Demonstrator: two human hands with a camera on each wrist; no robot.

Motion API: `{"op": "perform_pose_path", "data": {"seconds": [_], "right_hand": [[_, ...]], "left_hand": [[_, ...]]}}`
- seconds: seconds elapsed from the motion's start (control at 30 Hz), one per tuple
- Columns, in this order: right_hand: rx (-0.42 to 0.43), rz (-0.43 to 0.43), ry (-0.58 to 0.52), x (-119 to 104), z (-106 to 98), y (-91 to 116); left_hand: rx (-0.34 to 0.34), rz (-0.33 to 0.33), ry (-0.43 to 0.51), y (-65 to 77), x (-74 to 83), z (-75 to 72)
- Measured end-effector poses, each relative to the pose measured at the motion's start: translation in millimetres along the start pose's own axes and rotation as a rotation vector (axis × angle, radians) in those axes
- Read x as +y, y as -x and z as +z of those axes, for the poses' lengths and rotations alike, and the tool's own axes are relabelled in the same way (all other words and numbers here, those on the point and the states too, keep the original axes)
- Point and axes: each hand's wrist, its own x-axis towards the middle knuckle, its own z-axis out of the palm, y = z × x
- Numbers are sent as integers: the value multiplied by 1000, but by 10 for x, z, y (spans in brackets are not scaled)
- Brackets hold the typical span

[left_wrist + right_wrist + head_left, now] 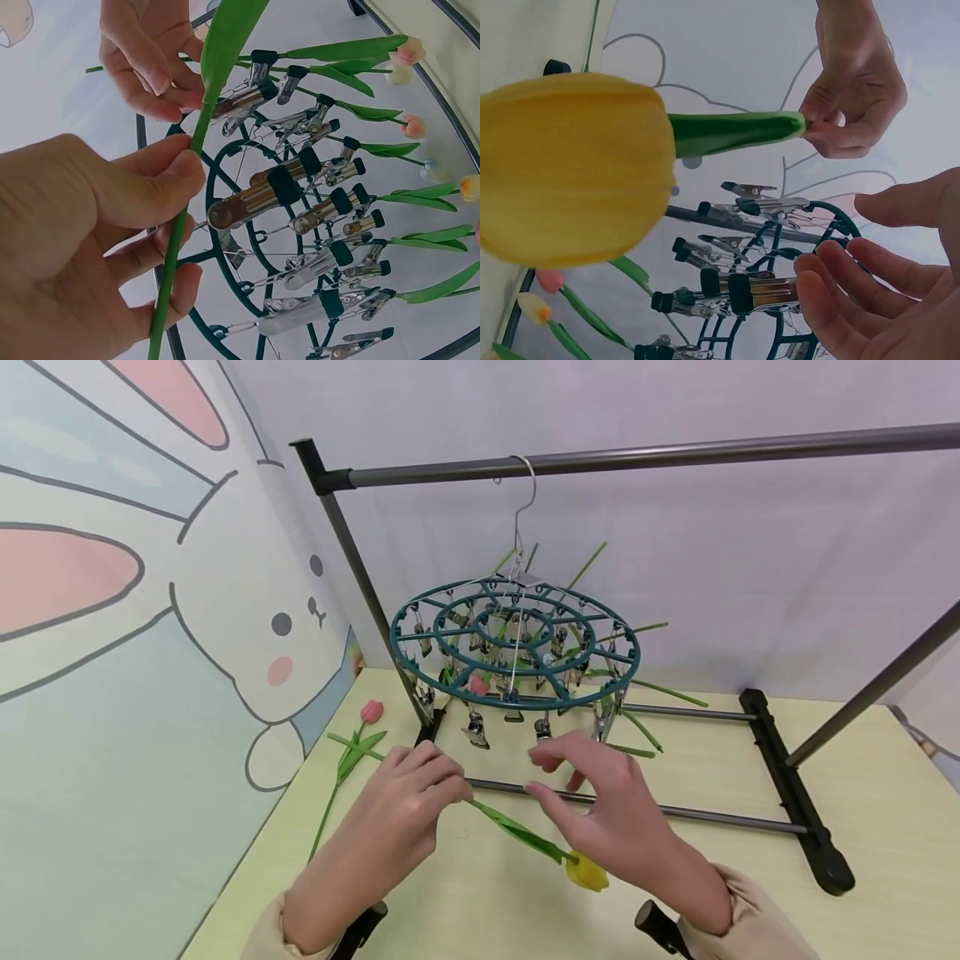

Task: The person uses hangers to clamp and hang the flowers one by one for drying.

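Observation:
My left hand (pixel 408 802) pinches the green stem of a yellow tulip (pixel 587 871) between thumb and fingers. The bloom points down to the right, below my right hand (pixel 611 802). That right hand has its thumb and fingers spread apart and holds nothing. Its fingertips are close to metal clips (pixel 769 291) on a round teal clip hanger (pixel 551 703); whether they touch one I cannot tell. Several tulips (pixel 420 193) hang from the hanger's clips with blooms downward, and their stems stick out behind the rings.
A dark metal rack holds the hanger by its hook on the top rail (pixel 675 448). The rack's lower bars (pixel 720 816) and black foot (pixel 798 793) stand on a pale tabletop. A pink tulip (pixel 371 712) lies at the left, near the rabbit-printed wall (pixel 225 610).

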Motion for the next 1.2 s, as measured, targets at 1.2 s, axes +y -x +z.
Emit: {"op": "perform_pose_path", "data": {"seconds": [1.2], "right_hand": [[-206, 15, -130, 12, 305, -73]], "left_hand": [[172, 83, 103, -118, 179, -46]]}}
